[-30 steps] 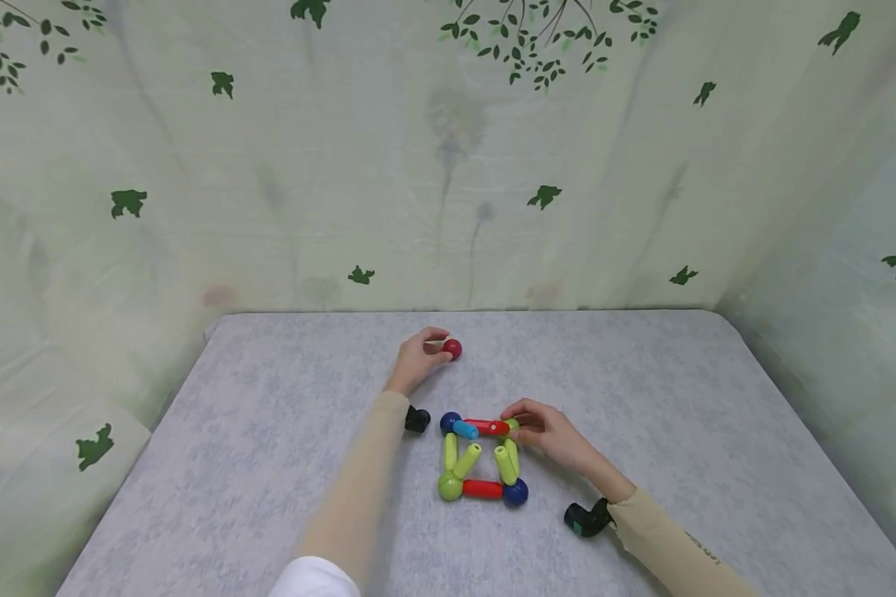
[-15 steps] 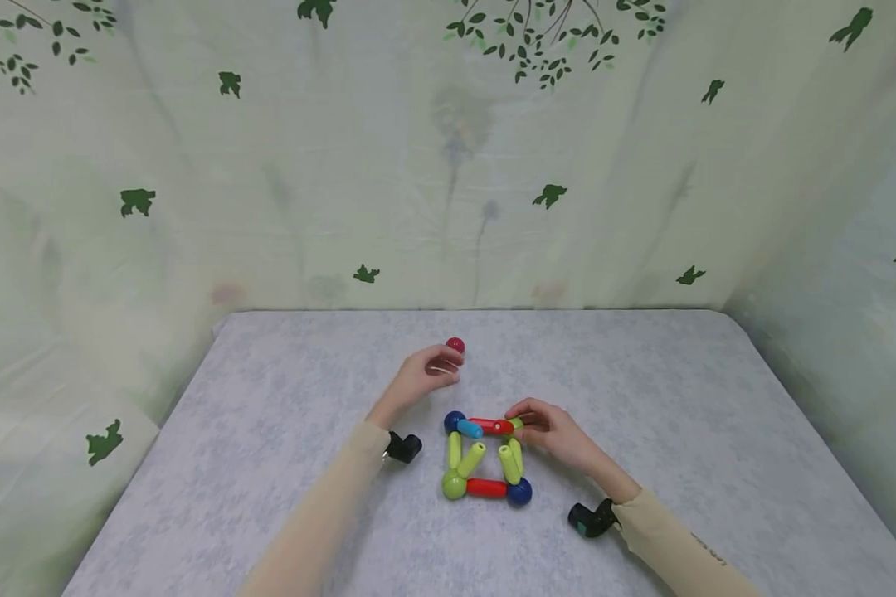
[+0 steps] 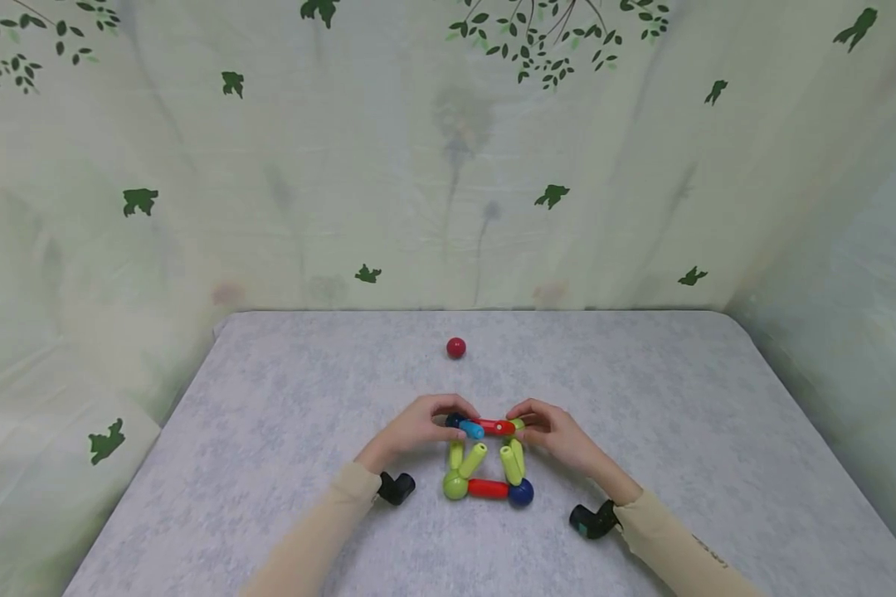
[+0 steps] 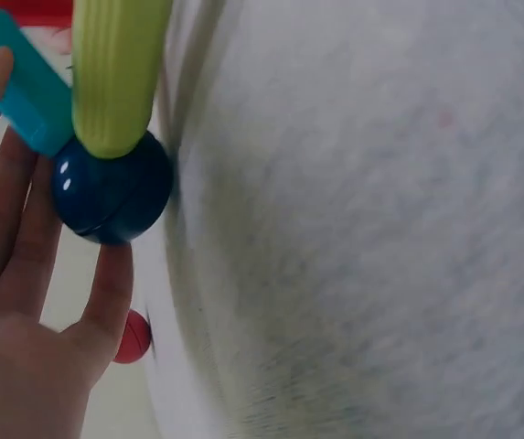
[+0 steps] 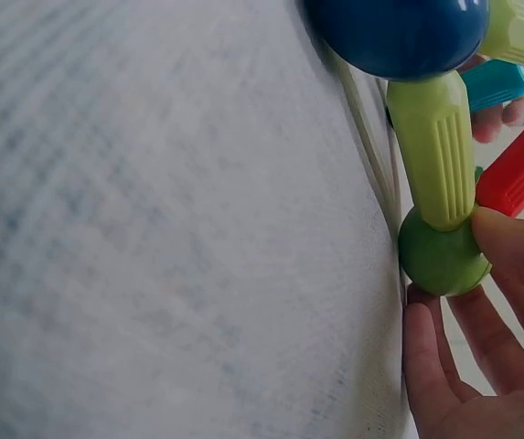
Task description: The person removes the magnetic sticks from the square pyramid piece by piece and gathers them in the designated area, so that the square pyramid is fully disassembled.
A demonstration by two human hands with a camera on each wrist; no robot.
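A square of magnetic balls and sticks lies on the table. My left hand (image 3: 416, 424) holds the dark blue ball (image 4: 112, 190) at its far left corner, with fingers behind it and a fingertip by the light blue stick (image 4: 24, 87). My right hand (image 3: 560, 433) grips the green ball (image 5: 440, 254) at the far right corner, its thumb near the raised red stick (image 5: 522, 169). The near side has a green ball (image 3: 455, 485), a red stick (image 3: 488, 489) and a dark blue ball (image 3: 521, 493). Yellow-green sticks (image 3: 473, 460) form the sides and lean upward.
A loose red ball (image 3: 456, 347) rests on the grey table (image 3: 306, 373) beyond the square. Behind the table hangs a pale curtain (image 3: 388, 166) with leaf prints. A black wrist camera (image 3: 397, 488) sits at the left wrist, another black camera (image 3: 593, 520) at the right.
My left hand has let go of the red ball at the back and come toward me to the square's far left blue ball. The right hand has stayed on the green ball.
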